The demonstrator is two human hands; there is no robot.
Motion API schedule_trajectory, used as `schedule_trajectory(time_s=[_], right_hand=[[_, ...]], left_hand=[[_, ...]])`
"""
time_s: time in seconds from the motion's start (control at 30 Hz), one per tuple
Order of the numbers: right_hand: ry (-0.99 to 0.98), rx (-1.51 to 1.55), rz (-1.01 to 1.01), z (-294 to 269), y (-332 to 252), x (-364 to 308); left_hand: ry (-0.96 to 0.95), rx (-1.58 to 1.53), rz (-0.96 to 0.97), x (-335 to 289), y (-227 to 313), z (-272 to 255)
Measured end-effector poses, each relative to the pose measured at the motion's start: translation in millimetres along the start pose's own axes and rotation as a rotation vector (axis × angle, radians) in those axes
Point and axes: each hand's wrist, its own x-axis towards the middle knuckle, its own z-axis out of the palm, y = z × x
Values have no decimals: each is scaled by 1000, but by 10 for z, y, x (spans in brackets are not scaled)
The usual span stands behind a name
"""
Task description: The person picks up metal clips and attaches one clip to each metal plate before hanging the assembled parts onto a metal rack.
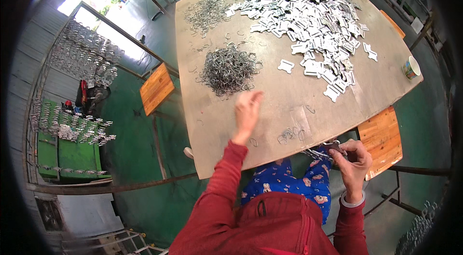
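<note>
My left hand [247, 114] is over the table, just in front of a heap of small grey open metal rings [229, 69]. Its fingers are smeared by motion, and whether they hold a ring does not show. At the table's near edge, my right hand [354, 162] pinches a small dark flat piece [333, 147] between thumb and fingers. Beside that piece, shiny strands of linked metal parts [317, 153] hang over my lap. A few loose rings [291, 134] lie close to the near edge, between my hands.
Flat silvery metal plates [308, 18] form a big pile on the far side. More rings [207, 13] are scattered at the far left. A paper cup [411, 68] stands at the right edge. Wooden stools [156, 88] flank the table. Racks of hanging metal parts [84, 55] are at left.
</note>
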Motion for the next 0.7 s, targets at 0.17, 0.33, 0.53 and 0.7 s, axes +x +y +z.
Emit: schedule_trajectory(time_s=[0.17, 0.33, 0.53, 0.7], right_hand=[[21, 53, 101, 41, -62, -8], [27, -24, 77, 3, -50, -55], [37, 45, 118, -10, -107, -179], [25, 65, 142, -3, -129, -262]], left_hand=[[-160, 577, 192, 565, -614, -25], [-206, 822, 329, 547, -514, 32], [-154, 4, 128, 502, -186, -326], [-421, -481, -209, 97, 359, -244]])
